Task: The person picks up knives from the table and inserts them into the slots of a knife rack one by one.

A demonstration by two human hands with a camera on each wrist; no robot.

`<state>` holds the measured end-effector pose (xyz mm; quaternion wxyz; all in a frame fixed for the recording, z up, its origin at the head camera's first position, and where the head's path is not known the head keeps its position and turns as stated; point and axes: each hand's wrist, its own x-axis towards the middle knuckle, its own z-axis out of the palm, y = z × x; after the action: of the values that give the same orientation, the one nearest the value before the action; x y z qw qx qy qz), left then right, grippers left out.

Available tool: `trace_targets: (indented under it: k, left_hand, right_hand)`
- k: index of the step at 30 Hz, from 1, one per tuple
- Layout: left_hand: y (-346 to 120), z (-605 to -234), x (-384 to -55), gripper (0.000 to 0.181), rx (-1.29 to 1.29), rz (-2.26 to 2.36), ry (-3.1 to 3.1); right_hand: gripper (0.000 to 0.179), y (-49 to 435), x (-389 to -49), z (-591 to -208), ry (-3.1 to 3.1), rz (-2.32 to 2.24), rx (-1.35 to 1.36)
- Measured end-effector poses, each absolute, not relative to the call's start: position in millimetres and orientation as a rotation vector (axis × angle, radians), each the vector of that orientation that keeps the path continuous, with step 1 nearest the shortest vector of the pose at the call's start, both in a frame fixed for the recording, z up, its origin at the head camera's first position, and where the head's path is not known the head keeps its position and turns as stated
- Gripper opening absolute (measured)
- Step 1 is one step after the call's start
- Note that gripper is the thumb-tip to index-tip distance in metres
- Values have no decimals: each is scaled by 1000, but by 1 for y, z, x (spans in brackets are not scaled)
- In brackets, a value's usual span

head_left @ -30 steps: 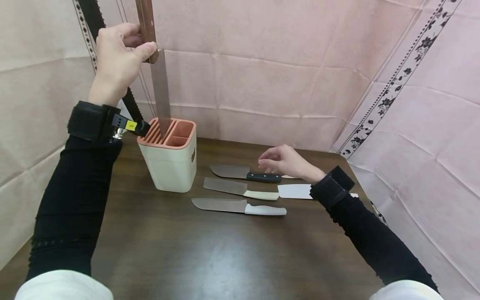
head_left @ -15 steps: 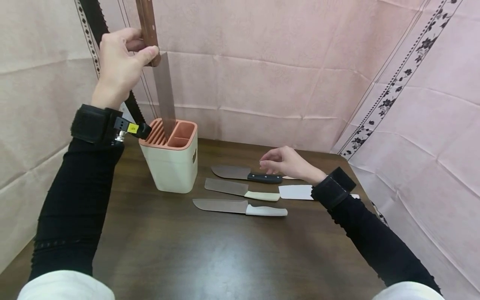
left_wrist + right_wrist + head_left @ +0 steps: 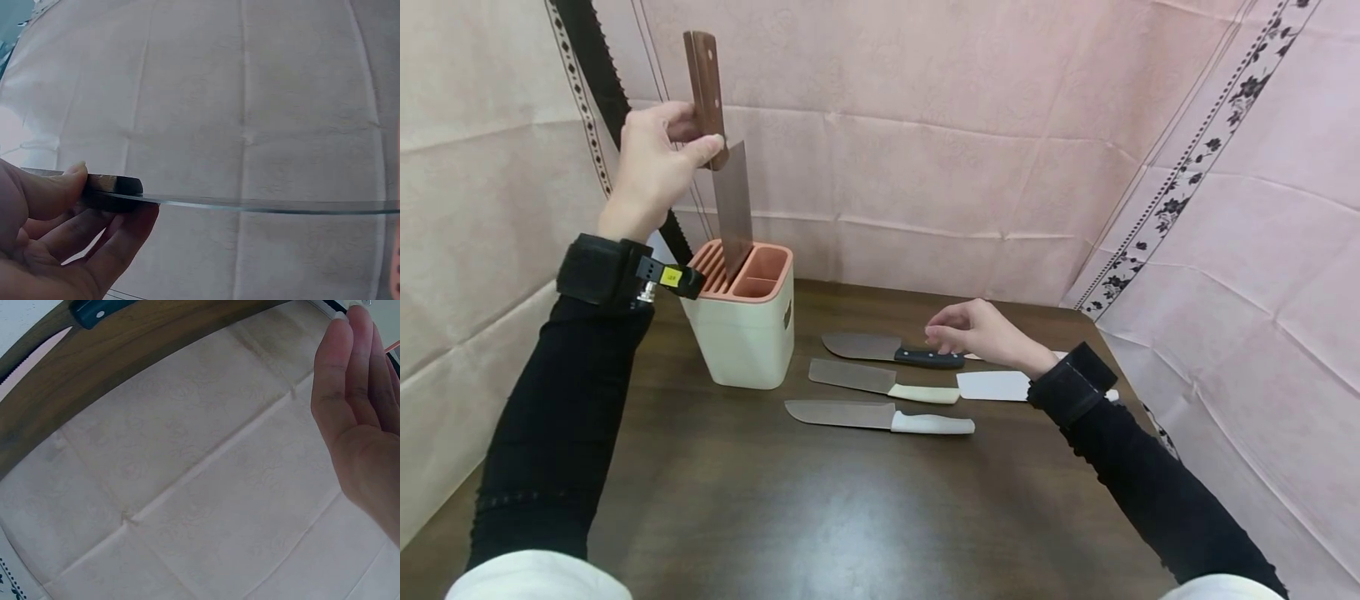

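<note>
My left hand point(image 3: 655, 162) pinches the wooden handle of a broad-bladed kitchen knife point(image 3: 733, 196) near the blade. The knife hangs point down, its lower blade inside a slot of the cream knife holder point(image 3: 745, 346) with an orange slotted top. In the left wrist view, thumb and fingers grip the end of the handle, and the knife's blade point(image 3: 262, 206) runs edge-on to the right. My right hand point(image 3: 981, 333) hovers loosely curled, with nothing in it, just above the black-handled knife point(image 3: 928, 358). The right wrist view shows its relaxed fingers point(image 3: 359, 375).
On the brown table point(image 3: 760, 500) lie a knife with a pale green handle point(image 3: 850, 375), a white-handled knife point(image 3: 842, 412) and a white-bladed knife point(image 3: 996, 385) partly under the right wrist. Another blade is mostly hidden behind the right hand. Pink cloth point(image 3: 925, 167) hangs behind.
My left hand has moved down with the knife, and more of the blade is inside the holder. The right hand has shifted only slightly, down and to the right.
</note>
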<state>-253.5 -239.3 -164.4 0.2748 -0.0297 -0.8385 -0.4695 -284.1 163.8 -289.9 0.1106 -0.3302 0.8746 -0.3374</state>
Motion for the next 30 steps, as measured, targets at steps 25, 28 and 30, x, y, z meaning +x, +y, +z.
trace_targets:
  k: [25,28,30]
  left_hand:
    - [-250,-211,-262,55,-81,-1127,-2575]
    - [-253,-215,-262,60,-84,-1139,-2638]
    - [-255,-218,-261,62,-80,-1134,-2682]
  right_hand:
    - [25,198,-287,-307,2611,-1014,-881]
    - [24,201,-288,-309,2612,-1019,-878]
    - [24,202,-288,-310,2611,-1022,-876]
